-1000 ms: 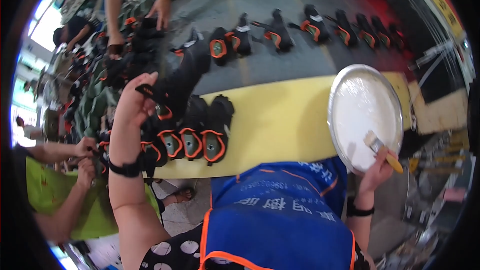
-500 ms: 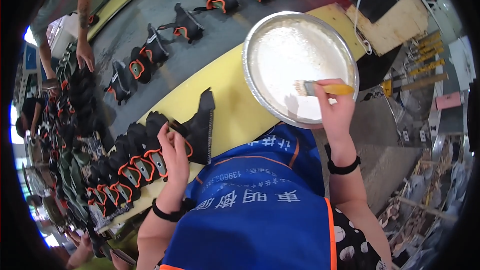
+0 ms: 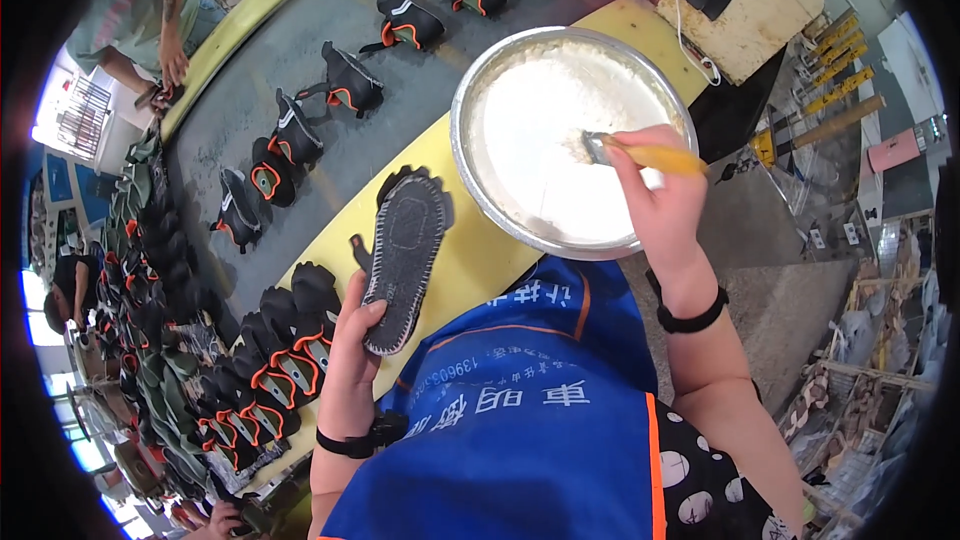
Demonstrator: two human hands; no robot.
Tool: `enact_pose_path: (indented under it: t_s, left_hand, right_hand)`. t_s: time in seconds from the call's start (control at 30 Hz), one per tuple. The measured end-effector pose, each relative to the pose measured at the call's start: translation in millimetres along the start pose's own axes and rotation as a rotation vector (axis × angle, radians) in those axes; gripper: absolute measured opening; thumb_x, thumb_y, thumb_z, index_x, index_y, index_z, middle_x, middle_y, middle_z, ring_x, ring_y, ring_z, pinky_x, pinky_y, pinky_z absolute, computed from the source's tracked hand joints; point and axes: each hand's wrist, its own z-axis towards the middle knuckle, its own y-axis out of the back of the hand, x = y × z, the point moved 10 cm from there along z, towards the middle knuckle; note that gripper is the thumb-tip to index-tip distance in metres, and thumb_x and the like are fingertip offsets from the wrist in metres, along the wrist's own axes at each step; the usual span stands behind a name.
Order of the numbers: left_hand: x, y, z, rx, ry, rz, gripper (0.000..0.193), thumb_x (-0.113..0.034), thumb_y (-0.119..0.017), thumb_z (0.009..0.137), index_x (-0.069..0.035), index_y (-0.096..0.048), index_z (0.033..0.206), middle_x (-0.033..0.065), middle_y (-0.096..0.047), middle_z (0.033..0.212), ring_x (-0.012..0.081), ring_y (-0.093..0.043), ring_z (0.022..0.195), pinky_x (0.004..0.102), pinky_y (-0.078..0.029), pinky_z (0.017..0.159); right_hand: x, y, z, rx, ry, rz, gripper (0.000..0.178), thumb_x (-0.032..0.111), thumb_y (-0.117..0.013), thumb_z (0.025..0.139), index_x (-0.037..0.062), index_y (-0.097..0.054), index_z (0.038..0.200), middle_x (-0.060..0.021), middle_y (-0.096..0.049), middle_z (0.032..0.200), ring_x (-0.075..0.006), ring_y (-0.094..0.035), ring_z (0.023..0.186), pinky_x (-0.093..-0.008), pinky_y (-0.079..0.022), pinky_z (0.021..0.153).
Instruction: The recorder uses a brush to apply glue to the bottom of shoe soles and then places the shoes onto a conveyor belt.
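In my left hand (image 3: 352,355) is a black shoe upper (image 3: 405,250), its stitched sole side turned up toward me and its heel end under my thumb. My right hand (image 3: 665,195) grips the yellow wooden handle of a paintbrush (image 3: 650,154). The bristles dip into white liquid, likely glue, in a round metal basin (image 3: 466,155) at the right. Just left of my left hand, a row of black shoe uppers (image 3: 290,340) with orange collar trim lines the yellow ledge (image 3: 420,155).
More uppers (image 3: 350,80) stand spaced along the grey belt (image 3: 300,60). Across it at far left is another person (image 3: 140,20). Piled uppers (image 3: 150,280) crowd the left side. Right of the basin are a tan board (image 3: 750,20), a white cord (image 3: 682,30) and yellow-handled tools (image 3: 830,60).
My left hand has taken hold of the shoe upper and turned its sole side up. My right hand has moved the brush slightly within the basin. The other person's hands have drawn away from the pile.
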Motion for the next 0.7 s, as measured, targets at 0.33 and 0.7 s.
enact_pose_path:
  t_s: [0.33,0.7]
  left_hand:
    - [-19.4,-92.6,4.2,0.229,0.148,0.27,0.056,-0.019,-0.058,0.087,0.003,-0.04,0.136,0.0141,-0.064,0.115,0.0157,-0.064,0.098,0.0243,-0.051,0.082]
    - [-15.4,-103.8,1.7,0.244,0.216,0.359,0.059,-0.017,-0.059,0.087,0.004,-0.038,0.137,0.0152,-0.064,0.115,0.0156,-0.063,0.097,0.0249,-0.049,0.084]
  right_hand:
    - [24.1,1.6,0.5,0.143,0.065,-0.187,0.015,0.017,-0.078,0.079,0.013,-0.071,0.091,-0.0025,-0.068,0.088,-0.0212,-0.065,0.083,-0.0379,-0.041,0.096]
    - [59.6,-25.7,-4.2,0.388,0.304,-0.073,0.013,0.016,-0.075,0.078,0.0148,-0.07,0.091,0.003,-0.067,0.087,-0.0159,-0.064,0.087,-0.039,-0.04,0.096]
